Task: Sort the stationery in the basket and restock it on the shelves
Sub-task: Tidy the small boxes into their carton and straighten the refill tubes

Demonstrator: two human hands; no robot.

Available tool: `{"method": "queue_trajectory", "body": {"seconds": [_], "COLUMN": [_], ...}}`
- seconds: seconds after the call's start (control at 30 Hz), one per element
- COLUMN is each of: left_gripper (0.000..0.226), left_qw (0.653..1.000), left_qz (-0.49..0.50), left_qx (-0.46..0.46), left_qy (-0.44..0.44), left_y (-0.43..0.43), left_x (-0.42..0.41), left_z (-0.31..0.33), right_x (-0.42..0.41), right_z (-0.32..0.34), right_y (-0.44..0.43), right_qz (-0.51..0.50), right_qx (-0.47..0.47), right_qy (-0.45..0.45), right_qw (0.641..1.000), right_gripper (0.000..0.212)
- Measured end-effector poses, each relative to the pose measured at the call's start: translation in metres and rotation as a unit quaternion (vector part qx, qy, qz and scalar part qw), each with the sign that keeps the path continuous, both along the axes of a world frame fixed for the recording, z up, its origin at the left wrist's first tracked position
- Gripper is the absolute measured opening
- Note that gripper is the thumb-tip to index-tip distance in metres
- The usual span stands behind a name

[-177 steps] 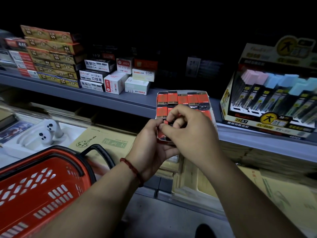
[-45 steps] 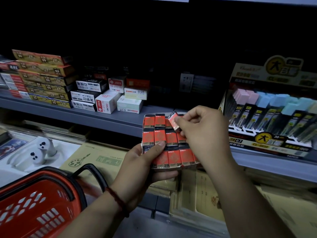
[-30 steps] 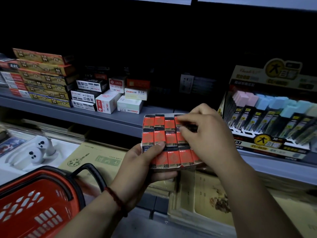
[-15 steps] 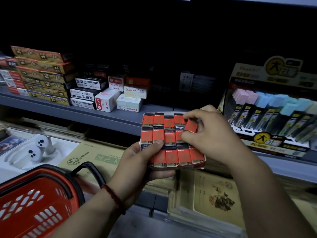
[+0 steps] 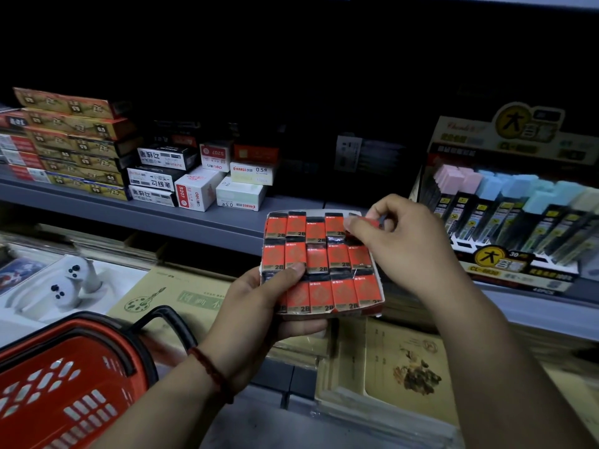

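Tray (image 5: 353, 314): a shallow white card tray with a thin, slightly crumpled rim. It is held in the air in front of the grey shelf (image 5: 201, 222), tilted towards the camera.
Packets (image 5: 319, 259): small flat rectangles in glossy wrap, lying in three rows and touching side by side. Each has an orange-red face with a round pattern, a black band at the top and "2B" at the bottom.
Loose packet (image 5: 371, 223): the same kind, at the tray's top right corner, lifted at an angle above the row.
Left hand (image 5: 259, 319): curled under the tray's lower left corner, with the thumb pressed flat on the packets there. A red cord bracelet (image 5: 210, 371) is on the wrist.
Right hand (image 5: 411, 244): pinching the loose packet between thumb and forefinger, the other fingers curled in.
Basket (image 5: 48, 384): red plastic with slotted walls and a black handle, at the lower left and well apart from the tray.
Shelf stock: a stack of long flat gold-and-red boxes (image 5: 81, 144) at the left, with small white card boxes (image 5: 197, 189) beside them.
Display box (image 5: 505, 222): printed card at the right, holding slim dark cases with pink and pale blue caps.
Lower shelf: flat tan pads (image 5: 181, 296) with printed covers.
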State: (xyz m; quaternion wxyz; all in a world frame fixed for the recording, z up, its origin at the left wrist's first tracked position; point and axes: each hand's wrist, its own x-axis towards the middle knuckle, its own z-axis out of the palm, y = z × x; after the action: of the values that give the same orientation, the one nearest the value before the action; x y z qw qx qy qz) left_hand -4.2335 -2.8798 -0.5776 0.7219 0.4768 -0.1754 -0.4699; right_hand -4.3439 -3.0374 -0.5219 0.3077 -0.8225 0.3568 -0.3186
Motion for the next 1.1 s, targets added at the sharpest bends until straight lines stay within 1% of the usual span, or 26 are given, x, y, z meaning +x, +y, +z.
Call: {"method": "queue_trajectory", "body": {"seconds": [0.13,0.23,0.4,0.47,0.53,0.6,0.67,0.73,0.77,0.83,0.87,0.9,0.97,1.1], "left_gripper": [0.033,0.032,0.032,0.030,0.025,0.022,0.021,0.022,0.025,0.029,0.030,0.032,0.036,0.045], "left_qw": [1.000,1.000,1.000,1.000,1.000,1.000,0.999,0.994,0.987,0.960,0.943,0.927,0.902,0.877], "left_qz": [-0.002,-0.001,0.003,-0.001,0.000,0.011,0.035,0.095,0.138,0.215,0.237,0.252,0.265,0.243], "left_qx": [0.000,0.001,0.004,0.005,0.004,0.005,0.007,0.008,0.010,0.023,0.037,0.054,0.091,0.142], "left_qy": [0.000,0.001,-0.007,-0.006,0.002,0.008,-0.005,-0.052,-0.087,-0.180,-0.231,-0.274,-0.328,-0.389], "left_y": [0.000,0.000,0.000,0.001,0.001,0.002,0.001,0.000,-0.001,-0.006,-0.008,-0.011,-0.017,-0.024], "left_x": [0.000,0.000,-0.001,-0.001,0.000,0.001,0.000,-0.003,-0.005,-0.006,-0.006,-0.005,0.001,0.017], "left_z": [-0.001,0.000,-0.001,0.000,-0.001,0.001,0.003,0.005,0.005,0.005,0.005,0.005,0.006,0.020], "right_x": [-0.001,0.000,0.010,0.013,0.015,0.014,0.012,0.008,0.006,0.001,0.000,0.001,0.004,0.014], "right_z": [-0.001,-0.002,-0.008,-0.012,-0.016,-0.018,-0.016,-0.010,-0.007,-0.004,-0.004,-0.004,-0.008,-0.016], "right_y": [-0.005,-0.003,0.009,0.010,0.010,0.007,0.005,0.003,0.002,0.001,0.000,-0.001,-0.003,-0.006], "right_qz": [-0.022,-0.056,-0.090,-0.103,-0.106,-0.100,-0.087,-0.061,-0.037,0.012,0.025,0.028,0.015,-0.010], "right_qx": [0.029,-0.006,-0.028,-0.039,-0.049,-0.053,-0.068,-0.070,-0.055,-0.016,-0.008,-0.012,-0.032,-0.026], "right_qy": [-0.016,-0.042,-0.090,-0.081,-0.045,-0.025,-0.014,0.007,0.015,0.024,0.027,0.030,0.028,0.015], "right_qw": [0.999,0.998,0.991,0.991,0.992,0.993,0.994,0.996,0.998,1.000,0.999,0.999,0.999,1.000], "right_gripper": [0.022,0.012,0.023,0.024,0.027,0.029,0.029,0.024,0.020,0.009,0.005,0.005,0.007,0.013]}}
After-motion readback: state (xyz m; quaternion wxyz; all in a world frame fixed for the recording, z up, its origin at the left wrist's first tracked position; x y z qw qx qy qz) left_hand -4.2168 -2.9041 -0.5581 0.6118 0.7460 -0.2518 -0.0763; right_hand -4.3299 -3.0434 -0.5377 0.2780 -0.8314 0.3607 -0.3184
